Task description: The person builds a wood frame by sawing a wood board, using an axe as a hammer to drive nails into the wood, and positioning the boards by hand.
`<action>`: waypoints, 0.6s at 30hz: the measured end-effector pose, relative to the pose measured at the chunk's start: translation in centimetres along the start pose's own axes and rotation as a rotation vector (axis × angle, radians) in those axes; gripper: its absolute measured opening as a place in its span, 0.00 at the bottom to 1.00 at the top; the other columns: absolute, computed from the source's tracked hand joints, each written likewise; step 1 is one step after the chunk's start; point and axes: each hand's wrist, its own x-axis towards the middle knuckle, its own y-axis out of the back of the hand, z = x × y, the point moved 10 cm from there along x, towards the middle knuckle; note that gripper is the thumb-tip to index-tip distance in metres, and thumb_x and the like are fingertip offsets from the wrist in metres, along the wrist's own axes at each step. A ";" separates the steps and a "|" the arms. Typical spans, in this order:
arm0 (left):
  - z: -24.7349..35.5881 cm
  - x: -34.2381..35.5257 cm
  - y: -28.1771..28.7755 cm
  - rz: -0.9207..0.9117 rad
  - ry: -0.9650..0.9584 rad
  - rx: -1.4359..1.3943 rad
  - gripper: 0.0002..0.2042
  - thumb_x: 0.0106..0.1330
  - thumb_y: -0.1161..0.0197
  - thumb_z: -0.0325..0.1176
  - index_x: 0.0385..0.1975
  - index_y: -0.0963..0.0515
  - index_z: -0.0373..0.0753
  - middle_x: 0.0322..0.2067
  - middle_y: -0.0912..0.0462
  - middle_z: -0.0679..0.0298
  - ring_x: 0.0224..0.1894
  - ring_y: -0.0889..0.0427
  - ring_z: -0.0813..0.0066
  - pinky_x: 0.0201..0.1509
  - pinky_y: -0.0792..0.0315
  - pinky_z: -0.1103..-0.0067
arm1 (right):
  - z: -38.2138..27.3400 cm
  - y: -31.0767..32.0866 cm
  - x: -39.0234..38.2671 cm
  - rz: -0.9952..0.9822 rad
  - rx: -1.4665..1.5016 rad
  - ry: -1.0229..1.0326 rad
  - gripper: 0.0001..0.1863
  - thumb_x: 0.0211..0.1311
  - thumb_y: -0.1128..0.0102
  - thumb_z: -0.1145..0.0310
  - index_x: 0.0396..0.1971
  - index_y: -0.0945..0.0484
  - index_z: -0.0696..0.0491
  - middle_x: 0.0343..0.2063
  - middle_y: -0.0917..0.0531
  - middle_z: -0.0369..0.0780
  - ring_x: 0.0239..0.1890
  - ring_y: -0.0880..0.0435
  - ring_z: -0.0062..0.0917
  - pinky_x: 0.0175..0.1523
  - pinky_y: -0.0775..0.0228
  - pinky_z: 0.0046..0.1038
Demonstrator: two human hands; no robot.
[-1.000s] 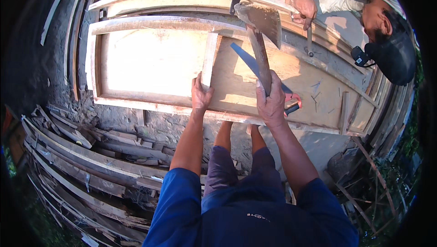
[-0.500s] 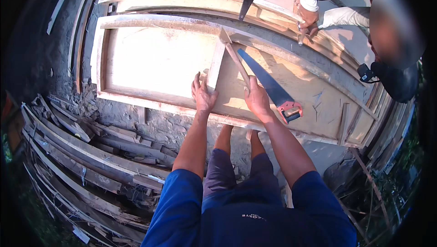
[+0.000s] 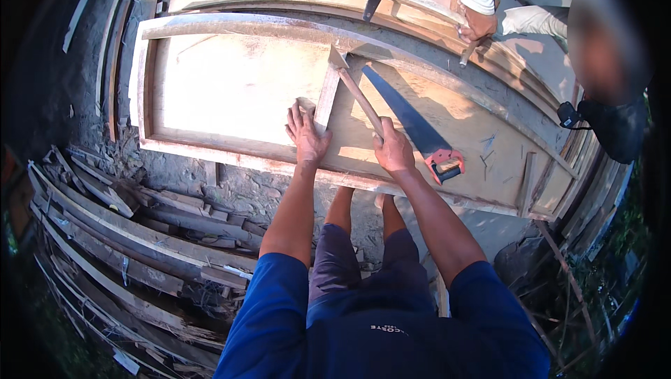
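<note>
The right grip (image 3: 393, 147) is closed around the lower part of the axe (image 3: 360, 96), whose head rests at the far end of the wooden bar (image 3: 327, 96). The axe is probably top-heavy and stiff, its weight sitting in the metal; the bare handle is the place to hold, well away from the edge, and a loose hold there could let it twist. The bar lies across the frame (image 3: 231, 158), over the pale panel (image 3: 224, 85). It looks light and rigid, rough rather than slippery, and likely to split along the grain near its ends. The left grip (image 3: 307, 133) has its fingers spread at the bar's near end, a sensible spot, far from the blade; whether it pinches the wood I cannot tell. The saw (image 3: 402, 113) lies just beside the axe handle, thin and probably springy, best lifted by its red handle
</note>
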 end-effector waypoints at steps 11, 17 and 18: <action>-3.0 -0.2 1.2 -0.463 0.078 -0.144 0.32 0.60 0.26 0.50 0.61 0.20 0.37 0.45 0.13 0.46 0.46 0.12 0.57 0.53 0.20 0.67 | 2.0 -2.6 -14.8 -0.390 0.990 -0.678 0.10 0.74 0.42 0.63 0.42 0.30 0.52 0.22 0.25 0.33 0.18 0.27 0.16 0.22 0.33 0.24; -4.5 1.5 -0.1 -0.666 0.181 -0.043 0.26 0.62 0.28 0.50 0.53 0.15 0.36 0.32 0.10 0.57 0.32 0.13 0.75 0.43 0.19 0.75 | -3.1 -10.2 -16.7 -0.414 1.327 -0.853 0.09 0.74 0.43 0.63 0.43 0.31 0.49 0.23 0.26 0.32 0.18 0.27 0.18 0.22 0.31 0.27; -4.3 1.4 -0.3 -0.672 0.180 -0.043 0.26 0.62 0.28 0.50 0.53 0.15 0.36 0.32 0.10 0.57 0.32 0.13 0.75 0.43 0.19 0.75 | -4.0 -11.3 -16.8 -0.430 1.335 -0.852 0.09 0.74 0.43 0.63 0.43 0.32 0.50 0.24 0.26 0.33 0.18 0.27 0.18 0.23 0.31 0.27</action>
